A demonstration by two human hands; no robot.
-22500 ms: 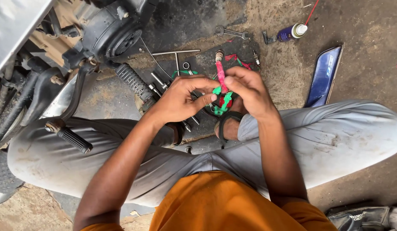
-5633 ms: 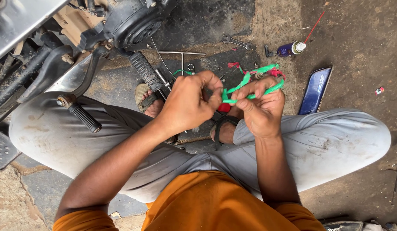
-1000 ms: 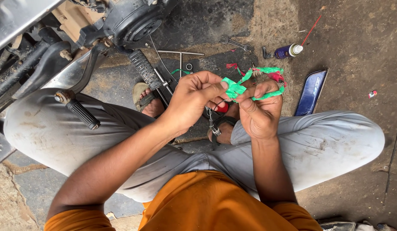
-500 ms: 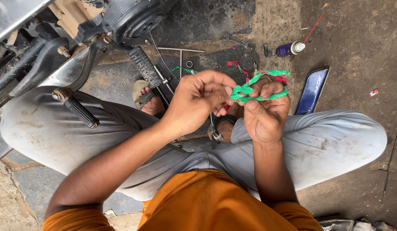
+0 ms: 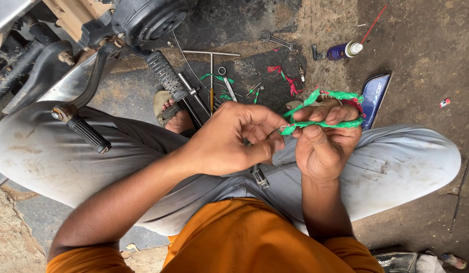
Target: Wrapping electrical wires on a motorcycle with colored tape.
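Observation:
My right hand (image 5: pixel 325 139) is closed around a loop of green plastic strip (image 5: pixel 328 123) with a red bit at its far end, wound over the fingers. My left hand (image 5: pixel 229 139) pinches the near end of that green strip, where a thin wire end shows, right beside the right thumb. Both hands are raised above my knees in grey trousers. What lies inside the wrapped strip is hidden by the fingers.
A motorcycle's engine and footpegs (image 5: pixel 163 73) stand at the upper left. On the dirt ground lie a T-handle wrench (image 5: pixel 212 55), a spanner (image 5: pixel 277 39), green and red strip scraps (image 5: pixel 285 76), a spray can (image 5: pixel 343 50) and a blue panel (image 5: pixel 373 96).
The green strip has been drawn tighter and flatter across my right fingers. My left hand has slid down to pinch its near end.

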